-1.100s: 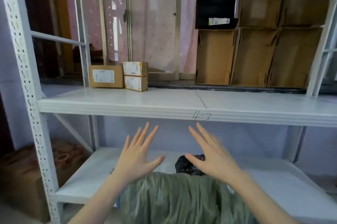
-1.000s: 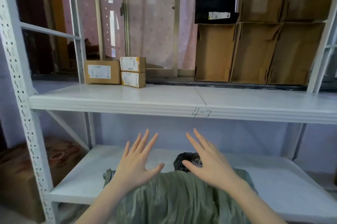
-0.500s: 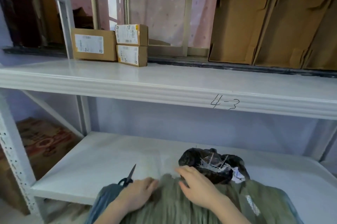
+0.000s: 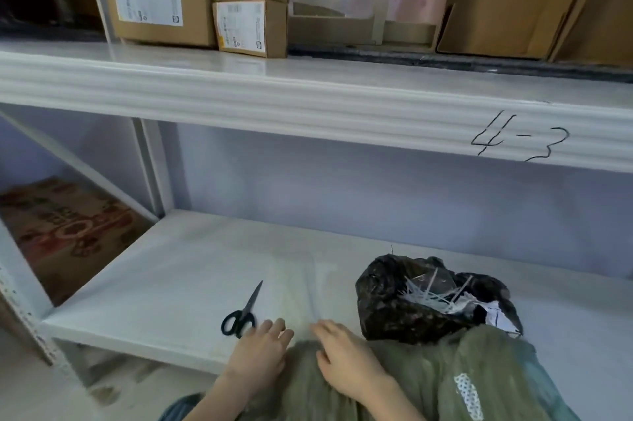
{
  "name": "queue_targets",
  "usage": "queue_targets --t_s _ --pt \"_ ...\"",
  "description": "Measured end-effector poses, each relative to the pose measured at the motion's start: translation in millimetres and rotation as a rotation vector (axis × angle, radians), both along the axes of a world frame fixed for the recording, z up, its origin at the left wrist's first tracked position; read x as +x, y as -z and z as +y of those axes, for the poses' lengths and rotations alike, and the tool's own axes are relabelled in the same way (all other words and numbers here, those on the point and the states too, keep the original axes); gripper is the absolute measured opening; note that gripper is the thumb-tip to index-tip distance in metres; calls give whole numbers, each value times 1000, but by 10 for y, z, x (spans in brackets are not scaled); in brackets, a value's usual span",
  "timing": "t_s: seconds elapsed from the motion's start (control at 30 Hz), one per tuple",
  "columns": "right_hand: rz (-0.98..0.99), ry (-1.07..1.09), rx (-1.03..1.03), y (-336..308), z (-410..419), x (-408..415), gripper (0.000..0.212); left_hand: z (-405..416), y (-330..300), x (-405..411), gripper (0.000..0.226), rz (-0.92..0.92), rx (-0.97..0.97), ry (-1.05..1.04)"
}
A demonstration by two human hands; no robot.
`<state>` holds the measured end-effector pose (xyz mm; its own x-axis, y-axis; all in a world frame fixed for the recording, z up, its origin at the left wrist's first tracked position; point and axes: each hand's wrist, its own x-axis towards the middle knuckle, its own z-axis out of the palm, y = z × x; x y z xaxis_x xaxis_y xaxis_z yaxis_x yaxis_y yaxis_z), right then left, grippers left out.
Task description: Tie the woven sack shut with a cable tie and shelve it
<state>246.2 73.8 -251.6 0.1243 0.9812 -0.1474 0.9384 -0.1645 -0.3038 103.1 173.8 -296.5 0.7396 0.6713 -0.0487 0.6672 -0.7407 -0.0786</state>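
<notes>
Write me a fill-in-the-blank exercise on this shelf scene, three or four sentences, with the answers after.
1. The black-handled scissors lie on the lower shelf, just beyond the ____ hand.
2. Both hands rest on the ____-coloured woven sack.
3. White cable ties stick out of a ____ plastic bag.
4. The marking handwritten on the upper shelf edge reads ____.

Missing words: left; green; black; 4-3

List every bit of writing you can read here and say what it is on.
"4-3": handwritten in black on the front edge of the white metal upper shelf.
White shipping labels on the three brown cardboard boxes: print too small to read.
White paper slip by the black plastic bag: illegible.
</notes>
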Motion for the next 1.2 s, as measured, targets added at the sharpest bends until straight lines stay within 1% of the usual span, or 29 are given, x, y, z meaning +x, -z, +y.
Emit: queue_targets --t_s 0.1,0.17,0.23,0.27,0.3,0.37,0.57,0.73,0.9,1.0,1.13,1.2 --pt "6 1 -23 198 63 -5 40 41 84 58 43 1 24 68" --pt "12 10 -45 327 81 -7 42 83 125 84 39 -19 20 80" --pt "8 21 -61 405 85 -17 43 66 54 72 36 26 6 85" --pt "9 28 -61 425 84 -22 42 59 45 64 37 15 -6 84" --pt "10 36 -56 434 84 -30 41 66 70 62 42 -16 -24 66" --pt "15 48 -42 444 83 -46 41 65 51 56 48 39 -47 50" --pt "11 55 -49 476 46 -65 41 92 42 55 40 38 -13 90" --pt "16 39 -55 475 25 -70 40 73 103 52 44 55 11 84" --pt "-1 -22 4 478 9 -100 37 56 118 65 44 26 32 69" --pt "-2 -72 7 485 3 -121 38 62 123 63 40 30 30 86" --pt "-1 -54 -34 504 -6 -117 42 81 117 70 39 17 1 141" --pt "-17 -48 -56 520 -3 -110 46 76 135 79 39 31 38 138"
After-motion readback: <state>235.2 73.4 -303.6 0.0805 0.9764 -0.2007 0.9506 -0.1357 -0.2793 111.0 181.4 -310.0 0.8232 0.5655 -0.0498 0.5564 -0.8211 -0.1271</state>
